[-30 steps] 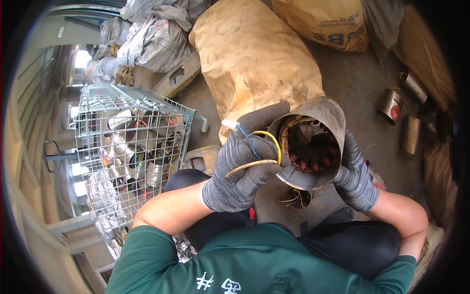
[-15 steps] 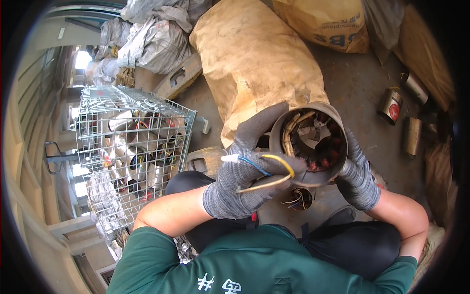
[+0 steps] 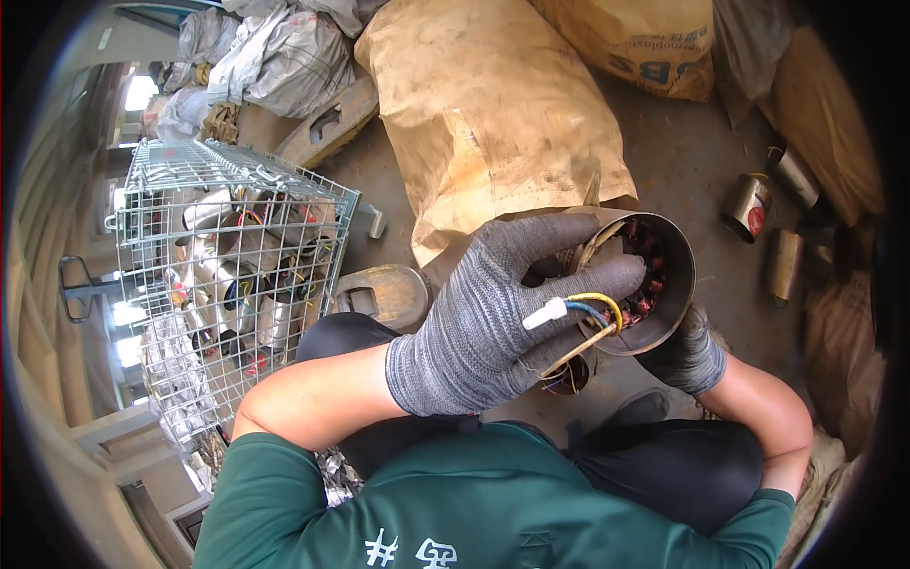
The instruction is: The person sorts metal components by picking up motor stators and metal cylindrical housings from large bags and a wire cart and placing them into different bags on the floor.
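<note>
A motor stator, a metal cylinder with red-brown windings inside its open end, is held up in front of me. My left hand, in a grey knit glove, grips its left side, with one finger reaching into the opening and another along the top rim. Beside those fingers, blue and yellow lead wires stick out, one tipped by a white connector. My right hand, gloved too, is closed around the cylinder's lower right; its fingertips are hidden behind the housing. Another wired motor part lies on the floor below.
A wire mesh cage full of metal motor parts stands at left. A large tan sack lies ahead, with a second sack behind it. Several metal cylinders are on the floor at right. A yellowish pallet-jack-like piece sits near my knee.
The stator has shifted slightly right and turned. My left fingers have moved from its outer side onto the rim and into the opening. My right hand has slid lower on the housing.
</note>
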### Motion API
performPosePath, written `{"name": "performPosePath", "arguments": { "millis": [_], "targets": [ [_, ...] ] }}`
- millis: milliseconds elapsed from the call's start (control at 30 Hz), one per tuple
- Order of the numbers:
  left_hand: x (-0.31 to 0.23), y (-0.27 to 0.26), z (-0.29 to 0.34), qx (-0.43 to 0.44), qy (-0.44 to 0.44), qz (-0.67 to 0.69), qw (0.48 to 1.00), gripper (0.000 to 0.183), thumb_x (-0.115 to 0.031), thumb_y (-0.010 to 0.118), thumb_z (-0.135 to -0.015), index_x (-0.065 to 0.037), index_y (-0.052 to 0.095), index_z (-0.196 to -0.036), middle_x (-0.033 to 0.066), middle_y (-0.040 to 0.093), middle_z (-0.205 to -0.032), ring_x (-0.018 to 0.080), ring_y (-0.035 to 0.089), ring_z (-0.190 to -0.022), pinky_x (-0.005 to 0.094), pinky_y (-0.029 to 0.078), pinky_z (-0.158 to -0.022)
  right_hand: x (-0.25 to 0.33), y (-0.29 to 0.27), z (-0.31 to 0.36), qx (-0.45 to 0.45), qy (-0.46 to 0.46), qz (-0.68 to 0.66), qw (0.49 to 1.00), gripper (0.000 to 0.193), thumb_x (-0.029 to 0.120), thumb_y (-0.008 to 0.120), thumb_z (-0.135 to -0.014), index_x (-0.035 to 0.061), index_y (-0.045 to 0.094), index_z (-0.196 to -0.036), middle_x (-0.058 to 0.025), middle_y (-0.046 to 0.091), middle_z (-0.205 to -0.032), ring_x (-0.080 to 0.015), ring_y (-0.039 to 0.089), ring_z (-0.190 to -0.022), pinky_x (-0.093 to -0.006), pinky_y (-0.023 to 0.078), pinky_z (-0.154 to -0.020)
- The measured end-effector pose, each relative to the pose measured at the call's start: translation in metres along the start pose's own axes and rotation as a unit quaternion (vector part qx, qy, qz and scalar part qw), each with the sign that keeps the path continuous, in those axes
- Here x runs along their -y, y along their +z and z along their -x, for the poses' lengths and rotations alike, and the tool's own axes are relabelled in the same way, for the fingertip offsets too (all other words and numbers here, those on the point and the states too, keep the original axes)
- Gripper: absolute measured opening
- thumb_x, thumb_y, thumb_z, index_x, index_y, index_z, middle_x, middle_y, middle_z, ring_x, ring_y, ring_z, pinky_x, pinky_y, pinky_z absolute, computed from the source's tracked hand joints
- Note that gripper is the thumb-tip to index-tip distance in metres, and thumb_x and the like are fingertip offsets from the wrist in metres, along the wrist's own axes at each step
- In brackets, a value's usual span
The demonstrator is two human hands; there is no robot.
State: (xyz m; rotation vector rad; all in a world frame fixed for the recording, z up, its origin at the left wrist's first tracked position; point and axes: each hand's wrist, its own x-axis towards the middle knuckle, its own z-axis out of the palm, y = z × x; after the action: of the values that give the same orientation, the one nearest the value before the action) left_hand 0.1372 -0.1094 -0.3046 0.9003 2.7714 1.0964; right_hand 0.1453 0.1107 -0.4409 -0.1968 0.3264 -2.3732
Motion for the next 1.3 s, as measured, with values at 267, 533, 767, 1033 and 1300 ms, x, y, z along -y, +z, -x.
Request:
{"name": "performPosePath", "arguments": {
  "millis": [267, 533, 767, 1033, 1300],
  "targets": [
    [0.0, 0.001, 0.001, -0.008, -0.017, 0.053, 0.998, 0.061, -0.011, 0.08, -0.077, -0.022, 0.064, -0.135, 0.0176, 0.055, -0.134, 0.037, 0.057, -0.116, 0.0453, 0.049, -0.097, -0.004, 0.005, 0.006, -0.131, 0.107, 0.068, 0.983, 0.127, 0.069, 0.082, -0.065, 0.0141, 0.016, -0.159, -0.0109, 0.032, -0.159, -0.0299, 0.039, -0.143, -0.0484, 0.036, -0.118],
    [-0.002, -0.002, 0.006, 0.005, -0.02, 0.053, 0.998, 0.058, -0.011, 0.079, -0.076, -0.021, 0.066, -0.132, 0.0189, 0.052, -0.137, 0.0373, 0.055, -0.119, 0.047, 0.048, -0.097, 0.001, 0.008, 0.0, -0.123, 0.112, 0.114, 0.979, 0.122, 0.064, 0.082, -0.069, 0.0144, 0.016, -0.159, -0.0114, 0.037, -0.156, -0.0301, 0.04, -0.142, -0.047, 0.039, -0.116],
    [-0.007, -0.003, 0.007, 0.042, -0.1, 0.046, 0.993, 0.043, -0.008, 0.083, -0.071, -0.014, 0.07, -0.112, 0.0214, 0.051, -0.132, 0.0363, 0.052, -0.122, 0.0431, 0.045, -0.102, 0.004, 0.005, 0.0, -0.056, 0.011, 0.306, 0.95, 0.111, 0.055, 0.066, -0.091, 0.0104, -0.008, -0.161, -0.0139, 0.009, -0.166, -0.0249, 0.017, -0.152, -0.0378, 0.021, -0.122],
    [0.022, -0.035, 0.015, -0.196, -0.298, 0.341, 0.87, 0.028, -0.023, 0.06, -0.1, -0.002, 0.061, -0.118, 0.0072, 0.064, -0.112, 0.019, 0.063, -0.098, 0.0341, 0.052, -0.087, 0.111, -0.007, 0.008, -0.092, -0.007, 0.702, 0.707, 0.065, 0.045, 0.074, -0.088, 0.006, 0.055, -0.138, -0.0205, 0.07, -0.114, -0.0285, 0.07, -0.101, -0.0393, 0.055, -0.091],
    [0.067, -0.33, 0.161, -0.366, -0.169, -0.395, 0.825, 0.043, -0.029, 0.058, -0.102, 0.001, 0.058, -0.134, 0.0149, 0.066, -0.124, 0.0226, 0.062, -0.113, 0.04, 0.053, -0.095, 0.331, -0.382, 0.108, -0.701, -0.199, 0.511, 0.455, 0.061, 0.043, 0.067, -0.087, 0.0065, 0.055, -0.135, -0.02, 0.064, -0.117, -0.0329, 0.06, -0.103, -0.0436, 0.049, -0.09]
  ]
}}
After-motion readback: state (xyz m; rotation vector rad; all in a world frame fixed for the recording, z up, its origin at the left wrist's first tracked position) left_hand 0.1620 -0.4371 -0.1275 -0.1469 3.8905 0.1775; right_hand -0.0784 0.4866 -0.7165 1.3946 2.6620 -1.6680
